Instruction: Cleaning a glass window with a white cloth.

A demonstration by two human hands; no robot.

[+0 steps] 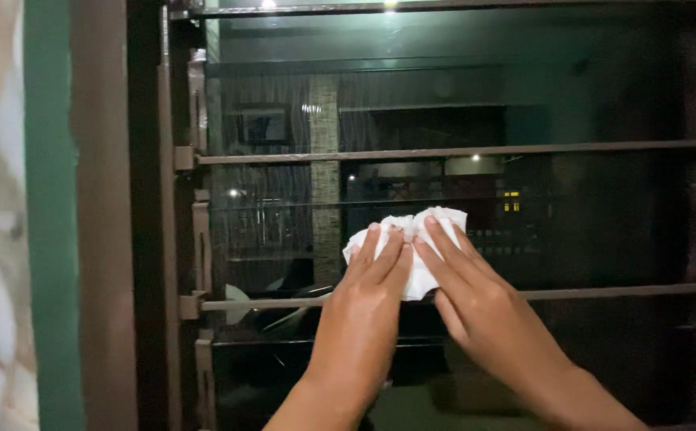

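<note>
Both hands press a crumpled white paper towel (pixel 408 243) flat against a glass louvre pane (pixel 284 239), between two brown horizontal bars (pixel 603 147). The left hand (pixel 364 307) and right hand (pixel 476 299) lie open, fingers spread on the wad, clamping nothing. Even pressure and overlapping strokes along the slat should avoid streaks.

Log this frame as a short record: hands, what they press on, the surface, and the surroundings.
left hand: left hand flat, fingers spread on the white cloth
right hand: right hand flat on the same cloth, beside the left
surface: glass louvre pane, dark outside
bars: horizontal brown bars in front of the glass
frame: brown window frame at left
far left: green strip
</note>
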